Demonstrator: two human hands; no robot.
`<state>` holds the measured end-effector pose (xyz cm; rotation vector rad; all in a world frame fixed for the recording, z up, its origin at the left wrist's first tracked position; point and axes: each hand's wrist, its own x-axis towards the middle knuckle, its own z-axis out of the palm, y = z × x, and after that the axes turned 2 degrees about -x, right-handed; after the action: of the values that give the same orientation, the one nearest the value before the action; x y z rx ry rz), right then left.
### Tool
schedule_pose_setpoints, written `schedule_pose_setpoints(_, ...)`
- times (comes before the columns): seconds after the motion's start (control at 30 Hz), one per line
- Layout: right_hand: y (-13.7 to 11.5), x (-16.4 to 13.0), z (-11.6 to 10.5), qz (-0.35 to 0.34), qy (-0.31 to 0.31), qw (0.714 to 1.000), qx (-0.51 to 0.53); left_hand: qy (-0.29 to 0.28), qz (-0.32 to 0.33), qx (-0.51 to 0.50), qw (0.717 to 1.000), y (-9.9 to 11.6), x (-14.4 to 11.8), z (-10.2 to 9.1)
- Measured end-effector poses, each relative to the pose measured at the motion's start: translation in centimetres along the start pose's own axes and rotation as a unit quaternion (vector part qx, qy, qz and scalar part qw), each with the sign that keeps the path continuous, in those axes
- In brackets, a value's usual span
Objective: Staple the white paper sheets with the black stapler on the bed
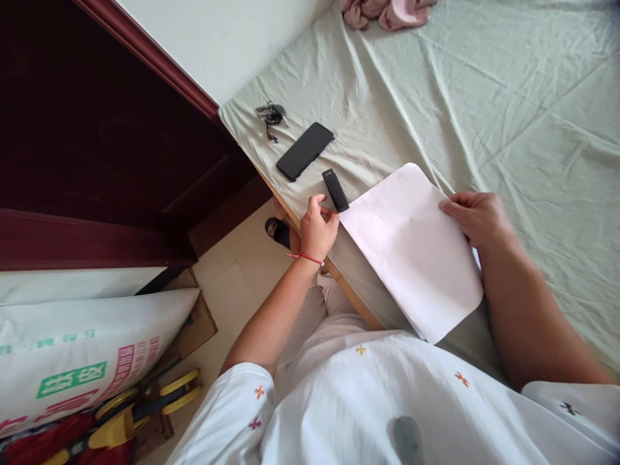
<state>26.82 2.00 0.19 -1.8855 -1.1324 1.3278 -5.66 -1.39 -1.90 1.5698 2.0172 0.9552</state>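
White paper sheets (411,252) with rounded corners lie in a stack over the edge of the bed, their lower edges slightly apart. My right hand (479,216) grips their right edge, thumb on top and fingers below. At the left corner, my left hand (320,229) is closed in a pinch on the paper, its index finger raised and bent. A slim black object (335,190), which looks like a small stapler, rests on the bed just beyond my left fingertips, its near end at the paper's corner.
On the pale green bedsheet (533,129) lie a black phone (305,151), a bunch of keys (272,115) and a pink cloth (392,13). The bed's wooden edge (356,297) runs below my left wrist. A large printed sack (97,349) stands at the lower left.
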Motion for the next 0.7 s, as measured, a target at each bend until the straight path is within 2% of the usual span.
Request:
schedule_pose_setpoints(0.13,-0.4,-0.2,0.1,0.007,0.001,1.000,0.016,0.027,0.108,0.032,0.993,-0.2,-0.4,-0.6)
schedule_pose_setpoints(0.27,-0.6,-0.4,0.2,0.010,0.005,1.000,0.005,0.004,0.202,0.062,0.977,-0.5,-0.4,-1.4)
schedule_pose_setpoints(0.37,-0.7,-0.6,0.2,0.017,0.008,1.000,0.001,-0.008,0.215,0.065,0.974,-0.7,-0.3,-1.6)
schedule_pose_setpoints(0.7,-0.7,-2.1,0.3,0.023,0.038,0.999,-0.021,0.029,0.247,0.118,0.961,-0.8,-0.4,-1.1)
